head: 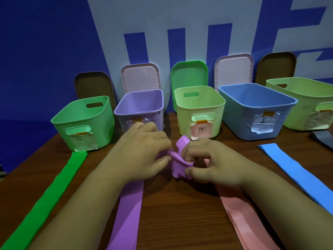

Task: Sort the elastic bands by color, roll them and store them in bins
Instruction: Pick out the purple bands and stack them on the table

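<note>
Purple band (177,160): far end is bunched and folded between both my hands, just above the surface (180,213), in front of the purple bin (142,100). The rest of it runs flat back toward me. Left hand (144,150) fingers are curled and pinch the left side of the fold. Right hand (212,163) is clamped on the right side, thumb under and fingertips curled over the edge. One end of the band sticks up between the two hands. Pink band (241,219) lies flat just right of it, passing under my right forearm. Green band (45,204) lies flat well to the left, its far end touching the green bin (100,127). Blue band (295,174) lies flat to the right, apart from the rest. Bins stand in a row at the back: green, purple, yellow-green bin (219,120), blue bin (239,123), large pale green bin (297,112). Each has a paper label taped on the front; the purple one's is mostly hidden by my left hand. Lids lean upright on the blue wall (36,51) behind the bins: brown lid (93,85), clear pink lid (140,76), green lid (189,73), second pink lid (233,69), second brown lid (275,67). A dark flat thing (322,139) sits at the far right edge; I can't tell what it is.
</note>
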The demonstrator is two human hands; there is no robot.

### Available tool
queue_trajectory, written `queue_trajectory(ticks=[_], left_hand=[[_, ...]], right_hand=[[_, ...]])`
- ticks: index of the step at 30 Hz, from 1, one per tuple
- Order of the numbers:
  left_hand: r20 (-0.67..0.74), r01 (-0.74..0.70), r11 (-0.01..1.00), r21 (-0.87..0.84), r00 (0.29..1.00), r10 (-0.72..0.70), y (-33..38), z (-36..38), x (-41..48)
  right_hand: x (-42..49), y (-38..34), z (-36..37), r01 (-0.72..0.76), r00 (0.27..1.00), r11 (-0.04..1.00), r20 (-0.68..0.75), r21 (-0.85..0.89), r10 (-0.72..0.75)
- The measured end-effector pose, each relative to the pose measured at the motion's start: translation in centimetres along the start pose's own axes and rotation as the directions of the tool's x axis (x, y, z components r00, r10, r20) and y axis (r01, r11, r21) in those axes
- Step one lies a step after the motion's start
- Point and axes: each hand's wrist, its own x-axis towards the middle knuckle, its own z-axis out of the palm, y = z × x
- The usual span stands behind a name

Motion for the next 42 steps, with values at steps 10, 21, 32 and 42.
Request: queue_trajectory(ticks=[10,21,32,42], left_hand=[[-0.035,0.082,0.989,-0.121,0.996,-0.087,-2.9,1.5,-0.8],[0.158,0.216,0.299,-0.93,0.965,-0.208,-1.0,1.9,-1.0],[0.148,0.341,0.859,-0.381,0.94,-0.308,-5.1,0.8,-2.1],[0.251,0.445,0.674,-0.589,0.894,-0.371,-3.8,1.2,-1.1]], right_hand=[[-0.1,1.4,-0.3,-0.192,0.981,0.961,-0.043,-0.199,0.187],[-0.3,1.4,-0.6,-0.124,0.992,0.986,0.006,-0.115,0.125],[-0.6,0.6,-1.5,-0.362,0.932,0.886,-0.1,-0.29,0.348],[-0.9,-1.0,-0.2,-0.275,0.926,0.696,-0.011,0.664,0.376]])
